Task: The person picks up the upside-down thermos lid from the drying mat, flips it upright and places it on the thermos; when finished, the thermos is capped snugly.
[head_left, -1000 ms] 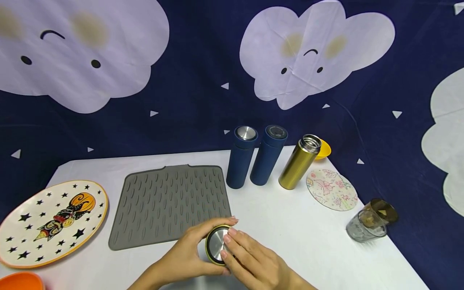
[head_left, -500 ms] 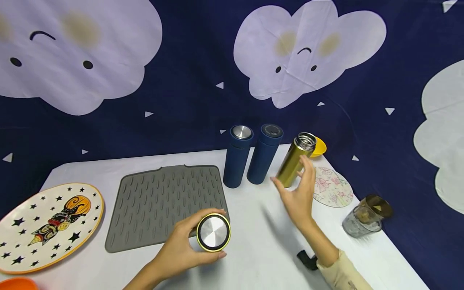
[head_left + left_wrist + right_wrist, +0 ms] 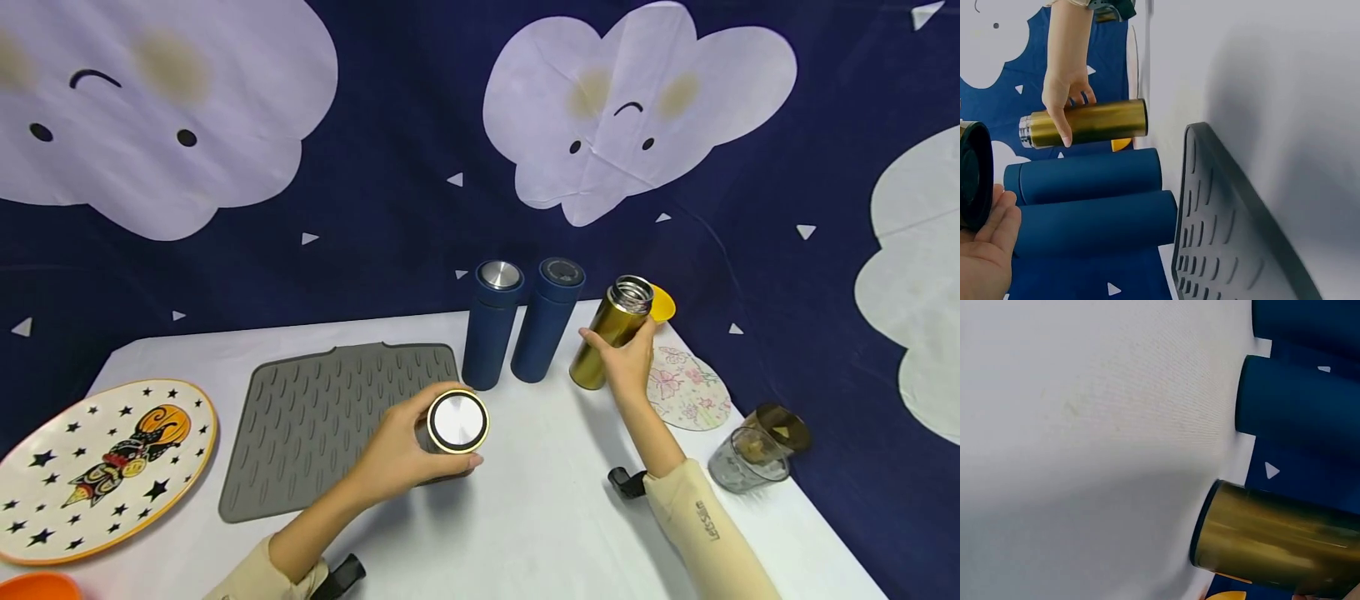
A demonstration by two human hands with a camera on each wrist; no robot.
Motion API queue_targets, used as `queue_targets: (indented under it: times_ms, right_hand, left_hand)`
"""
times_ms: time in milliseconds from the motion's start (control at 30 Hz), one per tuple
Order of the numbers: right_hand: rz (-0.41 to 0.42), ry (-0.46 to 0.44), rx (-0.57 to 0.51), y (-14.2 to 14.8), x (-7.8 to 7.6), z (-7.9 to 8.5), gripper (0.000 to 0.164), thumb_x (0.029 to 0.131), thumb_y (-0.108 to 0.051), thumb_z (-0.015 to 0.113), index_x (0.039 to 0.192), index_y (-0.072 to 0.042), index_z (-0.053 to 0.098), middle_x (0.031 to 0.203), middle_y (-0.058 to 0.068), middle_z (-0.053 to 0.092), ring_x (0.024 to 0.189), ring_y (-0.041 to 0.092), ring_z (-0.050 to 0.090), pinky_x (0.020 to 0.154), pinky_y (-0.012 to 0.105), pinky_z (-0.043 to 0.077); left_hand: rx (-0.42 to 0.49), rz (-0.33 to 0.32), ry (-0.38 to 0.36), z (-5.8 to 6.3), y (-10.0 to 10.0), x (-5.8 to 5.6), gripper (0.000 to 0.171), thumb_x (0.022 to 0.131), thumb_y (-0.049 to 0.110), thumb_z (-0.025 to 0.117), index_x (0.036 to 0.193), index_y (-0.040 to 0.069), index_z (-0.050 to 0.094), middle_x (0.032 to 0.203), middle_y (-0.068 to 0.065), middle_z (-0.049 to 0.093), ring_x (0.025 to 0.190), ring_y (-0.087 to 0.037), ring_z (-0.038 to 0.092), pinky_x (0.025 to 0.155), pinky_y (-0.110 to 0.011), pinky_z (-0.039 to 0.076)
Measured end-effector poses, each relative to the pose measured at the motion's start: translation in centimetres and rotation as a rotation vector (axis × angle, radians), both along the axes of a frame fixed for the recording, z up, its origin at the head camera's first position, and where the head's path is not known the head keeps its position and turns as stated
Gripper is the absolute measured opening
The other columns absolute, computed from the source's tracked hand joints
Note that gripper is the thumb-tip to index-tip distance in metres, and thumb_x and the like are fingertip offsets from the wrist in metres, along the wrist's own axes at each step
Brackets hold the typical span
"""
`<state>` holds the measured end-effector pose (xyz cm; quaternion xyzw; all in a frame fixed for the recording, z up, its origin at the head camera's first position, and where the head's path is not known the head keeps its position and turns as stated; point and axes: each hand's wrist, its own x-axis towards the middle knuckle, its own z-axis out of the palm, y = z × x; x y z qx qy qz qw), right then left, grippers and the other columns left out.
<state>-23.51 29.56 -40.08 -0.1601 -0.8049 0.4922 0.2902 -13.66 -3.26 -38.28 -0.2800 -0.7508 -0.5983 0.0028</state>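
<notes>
My left hand (image 3: 401, 442) grips a short-looking gold-rimmed cylinder (image 3: 457, 421), its brushed-metal top ringed in black. I cannot tell whether it is a lid alone or a whole flask. In the left wrist view its dark round underside (image 3: 975, 175) faces the table, with fingertips at the edge. At the back right my right hand (image 3: 630, 362) holds a gold vacuum flask (image 3: 600, 367) by its upper body, thumb on one side and fingers on the other. The flask's bare steel mouth (image 3: 632, 294) is uncapped. Its black-edged base shows in the right wrist view, where the hand is nearly out of sight.
Two blue flasks (image 3: 486, 350) (image 3: 543, 333) stand left of the gold one. A grey ridged mat (image 3: 337, 417) lies left of centre, beside a star-patterned oval plate (image 3: 161, 500). Rightward are a yellow bowl (image 3: 663, 304), a round floral mat (image 3: 690, 392) and drinking glasses (image 3: 750, 462). An orange bowl (image 3: 37, 587) sits front left.
My right hand has left the metal top, reached to the back right and closed round the gold flask. My left hand has carried the gold-rimmed cylinder forward.
</notes>
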Motion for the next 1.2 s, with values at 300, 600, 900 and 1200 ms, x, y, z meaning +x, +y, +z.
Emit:
queue_targets:
  times_ms: [300,600,900,1200]
  right_hand:
    - [0.008,0.034,-0.073,-0.4,1.1,0.0,0.077,0.077,-0.014,0.084,0.138,-0.003,0.039,0.136,0.018,0.053,0.124,0.032,0.052,0.110,0.045,0.039]
    - [0.201,0.031,-0.085,-5.3,7.0,1.8,0.073,0.076,-0.012,0.086,0.135,-0.002,0.043,0.128,0.014,0.057,0.112,0.027,0.056,0.099,0.043,0.044]
    - [0.379,-0.009,-0.084,-10.1,10.6,0.6,0.072,0.072,-0.009,0.087,0.133,-0.010,0.049,0.123,0.007,0.063,0.109,0.024,0.061,0.094,0.044,0.048]
    - [0.419,0.027,-0.040,-11.6,11.7,-0.4,0.070,0.072,-0.009,0.086,0.131,-0.009,0.048,0.121,0.005,0.064,0.110,0.022,0.061,0.096,0.047,0.048]
  left_hand:
    - [0.025,-0.019,0.010,0.9,1.7,-1.8,0.068,0.069,0.018,0.090,0.130,0.022,0.059,0.121,0.006,0.066,0.113,-0.015,0.062,0.097,-0.036,0.052]
    - [0.070,-0.019,0.045,3.3,2.6,-3.5,0.070,0.070,0.015,0.090,0.132,0.014,0.058,0.122,-0.001,0.066,0.109,-0.017,0.063,0.093,-0.033,0.053]
    - [0.151,-0.038,0.024,5.4,4.4,-4.2,0.063,0.073,0.011,0.086,0.130,0.014,0.059,0.120,-0.005,0.065,0.103,-0.019,0.064,0.088,-0.032,0.055]
    - [0.175,-0.079,-0.017,6.2,6.4,-4.0,0.065,0.074,0.010,0.085,0.132,0.007,0.056,0.119,-0.007,0.066,0.100,-0.020,0.067,0.089,-0.034,0.056]
